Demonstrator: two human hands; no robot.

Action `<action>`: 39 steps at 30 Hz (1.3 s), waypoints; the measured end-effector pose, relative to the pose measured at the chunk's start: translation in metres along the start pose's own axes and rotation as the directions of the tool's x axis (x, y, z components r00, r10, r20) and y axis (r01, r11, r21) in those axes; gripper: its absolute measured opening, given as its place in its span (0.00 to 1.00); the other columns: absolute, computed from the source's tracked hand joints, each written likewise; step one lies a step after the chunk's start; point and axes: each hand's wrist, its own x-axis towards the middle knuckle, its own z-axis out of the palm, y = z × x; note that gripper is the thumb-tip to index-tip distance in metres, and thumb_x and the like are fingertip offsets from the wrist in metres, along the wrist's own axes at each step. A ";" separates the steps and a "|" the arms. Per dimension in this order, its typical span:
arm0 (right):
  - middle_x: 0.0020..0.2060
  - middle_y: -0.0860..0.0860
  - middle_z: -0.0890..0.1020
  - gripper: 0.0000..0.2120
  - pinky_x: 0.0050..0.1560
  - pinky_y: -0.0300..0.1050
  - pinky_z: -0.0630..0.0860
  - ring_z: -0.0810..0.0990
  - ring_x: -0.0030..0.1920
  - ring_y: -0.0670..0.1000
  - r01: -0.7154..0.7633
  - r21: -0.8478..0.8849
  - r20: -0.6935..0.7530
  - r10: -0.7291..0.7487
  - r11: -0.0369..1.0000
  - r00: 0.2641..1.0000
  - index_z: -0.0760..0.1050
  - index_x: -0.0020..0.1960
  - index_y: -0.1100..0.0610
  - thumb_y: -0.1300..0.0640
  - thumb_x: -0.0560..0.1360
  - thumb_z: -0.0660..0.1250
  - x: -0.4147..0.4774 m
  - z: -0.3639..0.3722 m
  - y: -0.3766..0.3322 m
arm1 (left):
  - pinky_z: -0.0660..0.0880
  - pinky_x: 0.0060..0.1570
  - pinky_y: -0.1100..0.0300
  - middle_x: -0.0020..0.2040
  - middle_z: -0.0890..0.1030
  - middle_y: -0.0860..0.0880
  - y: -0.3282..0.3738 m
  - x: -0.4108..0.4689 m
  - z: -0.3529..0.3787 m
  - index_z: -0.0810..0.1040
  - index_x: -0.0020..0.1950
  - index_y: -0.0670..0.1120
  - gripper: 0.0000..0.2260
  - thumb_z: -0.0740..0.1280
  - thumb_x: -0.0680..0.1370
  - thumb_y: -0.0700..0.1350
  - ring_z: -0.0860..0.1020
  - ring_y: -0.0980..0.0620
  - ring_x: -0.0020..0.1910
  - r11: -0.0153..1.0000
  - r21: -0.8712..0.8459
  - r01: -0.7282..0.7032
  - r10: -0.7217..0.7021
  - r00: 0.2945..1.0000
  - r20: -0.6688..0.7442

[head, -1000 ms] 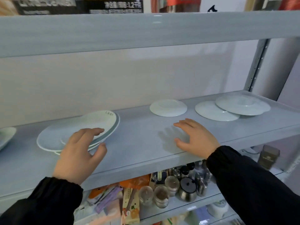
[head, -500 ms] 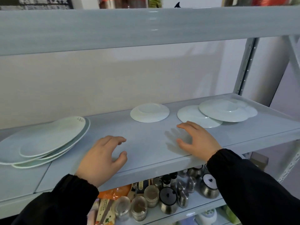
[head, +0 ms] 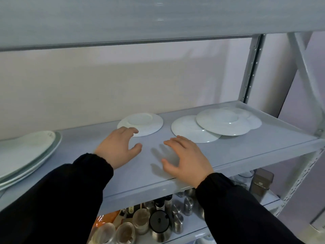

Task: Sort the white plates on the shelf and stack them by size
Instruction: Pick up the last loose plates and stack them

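Observation:
A small white plate (head: 143, 123) lies upside down at the middle back of the grey shelf (head: 246, 148). My left hand (head: 118, 147) hovers at its near edge, fingers apart, holding nothing. My right hand (head: 186, 159) rests open on the shelf just in front of a flat white plate (head: 186, 130). A larger upturned plate (head: 223, 121) overlaps that one, and a further plate (head: 254, 120) peeks out behind it. At the far left sits a stack of large white plates (head: 26, 152).
The shelf above (head: 158, 18) hangs low over the plates. A metal upright (head: 249, 67) stands at the back right corner. Below the shelf are jars and metal shakers (head: 158, 222) and a dark box (head: 262, 180).
My left hand has moved right from the large stack to the small upturned plate. The view has shifted right; my right hand has stayed near the shelf's front.

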 end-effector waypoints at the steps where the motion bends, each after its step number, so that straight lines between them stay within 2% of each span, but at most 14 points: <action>1: 0.69 0.46 0.72 0.30 0.73 0.45 0.56 0.62 0.73 0.48 0.002 -0.005 0.000 -0.002 1.000 1.000 0.71 0.69 0.47 0.36 0.71 0.59 0.000 0.000 0.000 | 0.66 0.64 0.58 0.68 0.72 0.51 -0.001 0.007 0.006 0.68 0.72 0.52 0.24 0.64 0.77 0.57 0.69 0.49 0.67 1.000 0.013 0.026 -0.027 1.000 0.016; 5: 0.70 0.46 0.70 0.29 0.74 0.45 0.55 0.60 0.74 0.47 0.005 -0.007 0.019 -0.005 1.000 1.000 0.70 0.70 0.46 0.36 0.72 0.59 0.001 0.002 0.003 | 0.60 0.72 0.54 0.78 0.60 0.49 -0.005 0.033 0.025 0.56 0.79 0.50 0.33 0.61 0.78 0.60 0.58 0.48 0.76 0.995 0.050 0.089 -0.095 0.988 0.120; 8: 0.71 0.45 0.69 0.28 0.75 0.47 0.57 0.59 0.75 0.47 -0.006 0.004 0.029 0.006 1.000 1.000 0.70 0.70 0.46 0.36 0.73 0.59 0.002 0.003 0.005 | 0.55 0.75 0.49 0.81 0.50 0.50 -0.007 0.049 0.036 0.48 0.81 0.51 0.38 0.57 0.76 0.65 0.50 0.47 0.79 0.989 0.125 0.084 -0.110 0.972 0.210; 10: 0.70 0.45 0.69 0.29 0.74 0.47 0.59 0.59 0.75 0.46 -0.012 0.010 0.026 0.012 1.000 1.000 0.69 0.70 0.45 0.35 0.72 0.59 0.002 0.003 0.006 | 0.55 0.75 0.47 0.82 0.48 0.51 -0.007 0.056 0.042 0.45 0.81 0.52 0.41 0.53 0.74 0.69 0.48 0.46 0.79 0.977 0.188 0.103 -0.152 0.950 0.272; 14: 0.71 0.44 0.69 0.30 0.75 0.45 0.57 0.58 0.75 0.45 -0.013 0.027 0.005 0.013 1.000 1.000 0.69 0.70 0.46 0.35 0.72 0.58 0.002 0.002 0.007 | 0.55 0.74 0.50 0.79 0.57 0.49 -0.007 0.056 0.039 0.48 0.81 0.50 0.49 0.48 0.66 0.74 0.54 0.46 0.77 0.976 0.196 0.094 -0.139 0.963 0.232; 19: 0.73 0.46 0.66 0.33 0.75 0.49 0.58 0.56 0.76 0.46 -0.034 0.040 -0.023 0.035 0.999 0.999 0.67 0.71 0.47 0.34 0.70 0.57 0.002 0.001 0.005 | 0.63 0.68 0.57 0.70 0.62 0.51 0.009 0.010 0.015 0.57 0.79 0.48 0.42 0.59 0.72 0.71 0.63 0.50 0.70 0.988 0.155 0.015 -0.056 0.963 0.264; 23: 0.75 0.46 0.64 0.34 0.76 0.49 0.56 0.54 0.77 0.47 -0.031 0.028 0.005 0.031 0.999 0.999 0.65 0.73 0.46 0.32 0.71 0.55 0.000 -0.001 0.003 | 0.65 0.67 0.58 0.70 0.61 0.53 0.024 -0.050 -0.013 0.57 0.79 0.49 0.45 0.51 0.70 0.76 0.63 0.52 0.69 0.977 0.211 -0.031 -0.028 0.962 0.273; 25: 0.75 0.47 0.64 0.34 0.76 0.49 0.56 0.54 0.77 0.47 -0.034 0.021 0.008 0.034 0.999 0.999 0.65 0.73 0.46 0.32 0.71 0.54 -0.001 0.000 0.004 | 0.71 0.61 0.56 0.68 0.64 0.54 0.029 -0.082 -0.023 0.60 0.77 0.50 0.45 0.52 0.68 0.77 0.65 0.52 0.66 0.959 0.272 -0.074 0.000 0.965 0.263; 27: 0.75 0.46 0.63 0.35 0.75 0.49 0.57 0.54 0.76 0.47 -0.043 0.021 0.019 0.043 0.999 0.999 0.64 0.73 0.45 0.31 0.71 0.53 -0.001 0.000 0.004 | 0.78 0.45 0.54 0.60 0.71 0.53 0.032 -0.109 -0.030 0.70 0.69 0.49 0.40 0.59 0.67 0.75 0.72 0.50 0.56 0.919 0.361 -0.157 0.081 0.973 0.215; 29: 0.75 0.46 0.62 0.35 0.75 0.49 0.58 0.55 0.76 0.47 -0.046 0.016 0.029 0.046 0.999 0.999 0.64 0.73 0.44 0.31 0.71 0.52 -0.003 -0.001 0.003 | 0.75 0.26 0.55 0.49 0.74 0.51 0.028 -0.128 -0.031 0.78 0.55 0.47 0.29 0.74 0.62 0.65 0.75 0.49 0.43 0.865 0.441 -0.238 0.184 0.969 0.162; 30: 0.75 0.46 0.62 0.35 0.74 0.50 0.59 0.55 0.76 0.47 -0.048 0.016 0.031 0.048 0.999 0.998 0.64 0.73 0.44 0.30 0.71 0.52 -0.003 -0.001 0.002 | 0.72 0.22 0.56 0.46 0.75 0.50 0.026 -0.134 -0.030 0.79 0.51 0.46 0.26 0.79 0.59 0.57 0.75 0.49 0.39 0.850 0.462 -0.252 0.206 0.967 0.148; 33: 0.75 0.47 0.63 0.35 0.74 0.50 0.60 0.57 0.76 0.47 -0.054 0.023 0.029 0.054 0.998 0.998 0.64 0.73 0.45 0.30 0.71 0.51 -0.004 -0.003 0.000 | 0.71 0.19 0.56 0.46 0.76 0.48 0.022 -0.149 -0.026 0.79 0.52 0.44 0.24 0.79 0.57 0.44 0.74 0.48 0.38 0.835 0.489 -0.250 0.206 0.968 0.143; 36: 0.75 0.46 0.63 0.34 0.74 0.50 0.60 0.57 0.75 0.47 -0.053 0.029 0.024 0.052 0.998 0.998 0.63 0.74 0.45 0.30 0.72 0.51 -0.005 -0.004 0.000 | 0.74 0.21 0.54 0.48 0.76 0.47 0.018 -0.160 -0.027 0.79 0.57 0.42 0.27 0.78 0.60 0.44 0.76 0.46 0.40 0.838 0.483 -0.252 0.243 0.967 0.083; 39: 0.75 0.46 0.63 0.34 0.73 0.49 0.60 0.58 0.75 0.46 -0.046 0.032 0.024 0.046 0.998 0.999 0.63 0.74 0.45 0.30 0.73 0.51 -0.005 -0.004 0.000 | 0.79 0.27 0.53 0.51 0.76 0.48 0.011 -0.154 -0.050 0.76 0.62 0.44 0.27 0.76 0.65 0.47 0.79 0.47 0.41 0.905 0.391 -0.170 0.199 0.979 -0.034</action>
